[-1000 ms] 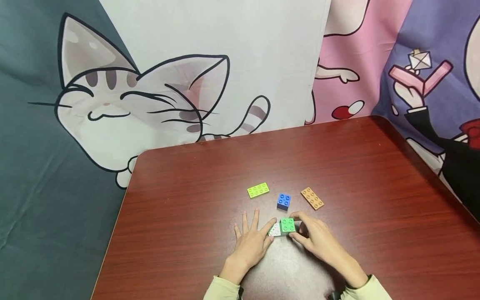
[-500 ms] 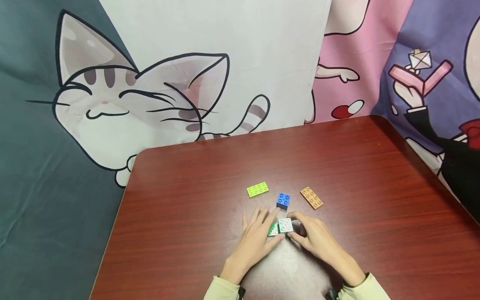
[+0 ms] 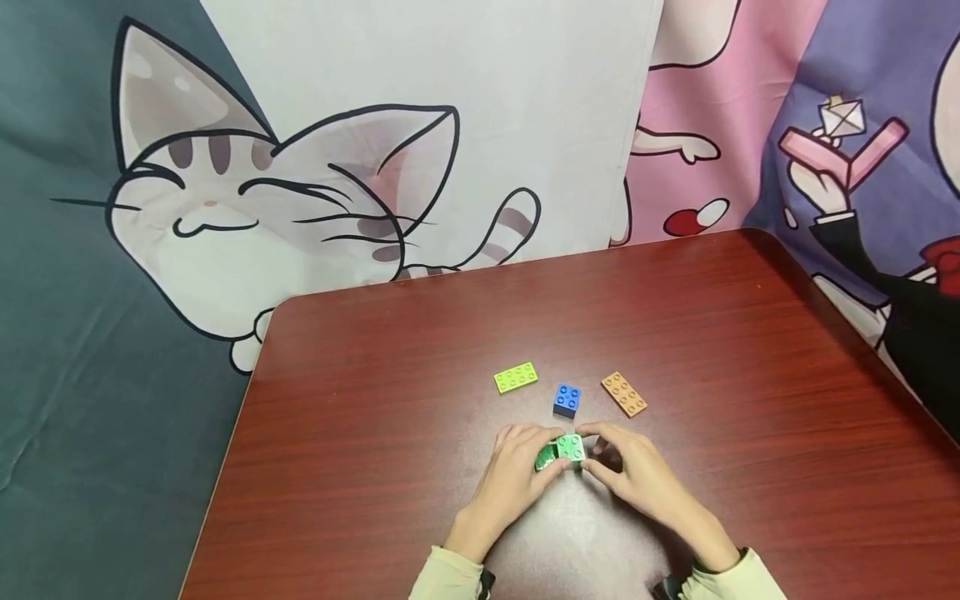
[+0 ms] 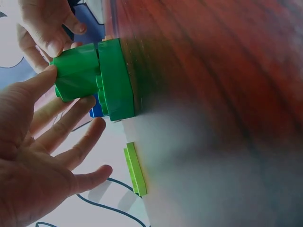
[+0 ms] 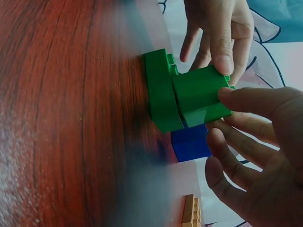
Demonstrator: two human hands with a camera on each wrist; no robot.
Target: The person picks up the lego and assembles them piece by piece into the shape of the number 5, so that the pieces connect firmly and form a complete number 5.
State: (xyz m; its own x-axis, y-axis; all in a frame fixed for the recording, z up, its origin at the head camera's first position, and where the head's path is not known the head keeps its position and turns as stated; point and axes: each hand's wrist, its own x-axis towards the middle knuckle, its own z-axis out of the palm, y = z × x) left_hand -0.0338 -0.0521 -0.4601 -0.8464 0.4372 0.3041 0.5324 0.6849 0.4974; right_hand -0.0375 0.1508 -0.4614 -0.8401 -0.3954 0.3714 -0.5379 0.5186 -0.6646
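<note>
A square green toy building block sits on the right part of a longer green block, whose studs stick out at the left. In the left wrist view a thin gap shows between the two. My left hand pinches the upper block with thumb and index finger, the other fingers loosely extended. From the opposite side my right hand pinches the same block, its thumb on the near corner. Just behind stands a blue block, which neither hand touches in the head view.
Beyond the hands, a flat lime-green block lies to the left and a flat tan block to the right. The reddish-brown table meets a printed cloth backdrop at its far edge.
My left hand has moved right, from the lower block to the upper one, and its spread fingers have drawn in to a pinch. My right hand stays nearly still.
</note>
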